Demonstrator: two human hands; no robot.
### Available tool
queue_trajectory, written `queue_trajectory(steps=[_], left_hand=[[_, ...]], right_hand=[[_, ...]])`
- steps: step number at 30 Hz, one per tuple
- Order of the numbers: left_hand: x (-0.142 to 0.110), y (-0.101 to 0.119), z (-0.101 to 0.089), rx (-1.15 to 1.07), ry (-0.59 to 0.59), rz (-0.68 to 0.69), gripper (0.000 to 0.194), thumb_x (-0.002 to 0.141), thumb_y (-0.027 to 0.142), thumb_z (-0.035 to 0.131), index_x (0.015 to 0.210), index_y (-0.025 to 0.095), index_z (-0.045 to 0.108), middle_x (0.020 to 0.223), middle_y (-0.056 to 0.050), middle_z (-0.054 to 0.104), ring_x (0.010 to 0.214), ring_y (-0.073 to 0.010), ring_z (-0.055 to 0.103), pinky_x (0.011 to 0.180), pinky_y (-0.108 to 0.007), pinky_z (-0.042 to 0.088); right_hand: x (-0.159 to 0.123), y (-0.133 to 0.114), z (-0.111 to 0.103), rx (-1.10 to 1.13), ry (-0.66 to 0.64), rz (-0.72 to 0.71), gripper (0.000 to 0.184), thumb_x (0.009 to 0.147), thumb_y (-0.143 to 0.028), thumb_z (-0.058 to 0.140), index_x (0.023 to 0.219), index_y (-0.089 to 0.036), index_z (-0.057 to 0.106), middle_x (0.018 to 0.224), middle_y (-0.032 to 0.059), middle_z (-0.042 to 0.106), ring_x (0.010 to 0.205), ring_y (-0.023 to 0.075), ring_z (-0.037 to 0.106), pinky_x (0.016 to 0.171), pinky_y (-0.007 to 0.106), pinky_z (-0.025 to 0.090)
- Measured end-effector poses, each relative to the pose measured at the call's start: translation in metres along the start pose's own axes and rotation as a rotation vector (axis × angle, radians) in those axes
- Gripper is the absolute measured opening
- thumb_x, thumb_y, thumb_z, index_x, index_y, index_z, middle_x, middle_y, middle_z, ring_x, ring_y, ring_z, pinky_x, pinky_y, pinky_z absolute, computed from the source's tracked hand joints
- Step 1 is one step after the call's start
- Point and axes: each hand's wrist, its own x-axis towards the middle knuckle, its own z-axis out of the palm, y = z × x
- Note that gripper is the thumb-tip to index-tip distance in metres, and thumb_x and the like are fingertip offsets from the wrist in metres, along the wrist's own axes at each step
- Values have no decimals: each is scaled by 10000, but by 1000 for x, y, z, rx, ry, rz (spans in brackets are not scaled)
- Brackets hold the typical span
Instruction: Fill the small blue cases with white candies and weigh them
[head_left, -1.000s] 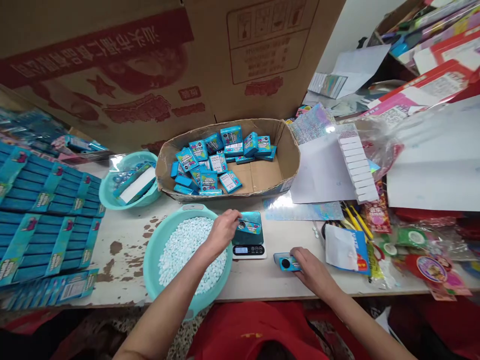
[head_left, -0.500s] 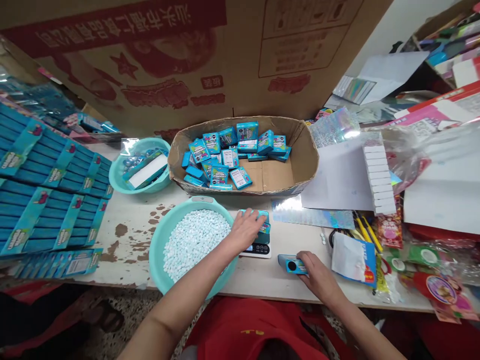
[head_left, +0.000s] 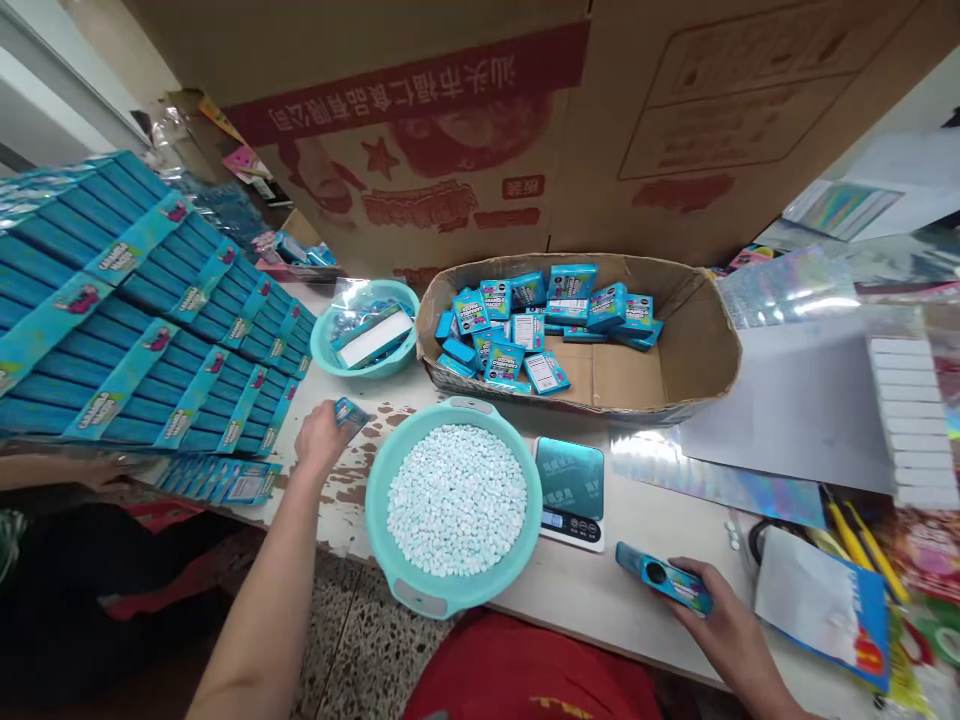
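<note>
My left hand (head_left: 321, 440) is closed on a small blue candy box (head_left: 350, 413), held over the worn tabletop between the stacked blue cartons and the bowl of pellets. At the right, my right hand (head_left: 712, 605) grips a longer blue box (head_left: 664, 580) with a round black spot on its side, near the table's front edge. Between my hands are a mint-green bowl (head_left: 379, 505) of small pale pellets (head_left: 457, 500) and a kitchen scale (head_left: 571, 480) with a bare, shiny plate and a lit display.
A cut-down cardboard tray (head_left: 694, 350) holds several blue candy boxes. Beside it stands a smaller green bowl (head_left: 322, 345) with wrapped packs. Blue cartons (head_left: 142, 330) are stacked at left, near another person's arm (head_left: 67, 470). A large cardboard box (head_left: 480, 130) blocks the back.
My left hand has left the scale and swung left past the pellet bowl, carrying a candy box. My right hand still holds its box, now more tilted. The view has turned left.
</note>
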Motion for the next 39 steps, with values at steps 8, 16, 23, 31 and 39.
queue_trajectory(steps=[8, 16, 23, 31, 39], left_hand=[[-4, -27, 57, -172, 157, 10, 493, 856, 345, 474, 1276, 89, 433, 1220, -202, 520, 1167, -337, 444, 942, -458, 373], [-114, 112, 112, -297, -110, 417, 527, 828, 539, 477, 1196, 166, 531, 1271, -155, 486, 1181, -324, 420, 964, -468, 351], [-136, 121, 112, -395, -215, 368, 235, 815, 398, 507, 879, 202, 622, 908, -87, 592, 887, -252, 549, 731, -331, 412], [-143, 119, 52, -1775, -402, -273, 322, 667, 452, 663, 643, 182, 489, 593, 29, 504, 442, -99, 435, 423, -218, 330], [-146, 132, 17, -2010, -200, -261, 256, 655, 340, 687, 711, 164, 510, 644, 24, 557, 582, -135, 589, 529, -231, 454]], right_hand=[[11, -77, -29, 164, 104, 504, 519, 412, -555, 701, 748, -176, 590, 647, 34, 645, 614, 229, 595, 567, 301, 505], [31, -130, -14, 337, 182, 400, 526, 499, -556, 703, 828, -162, 583, 675, 31, 638, 600, 191, 584, 543, 272, 494], [30, -147, 20, 551, 65, 296, 511, 592, -534, 709, 923, -164, 585, 785, 47, 667, 688, 204, 618, 618, 309, 524], [36, -198, 69, 303, -70, -273, 301, 757, -396, 666, 950, -184, 578, 894, 57, 605, 818, 199, 582, 718, 316, 479], [41, -229, 111, 164, -142, -452, 278, 723, -288, 713, 942, -191, 573, 904, 59, 611, 871, 237, 548, 758, 368, 440]])
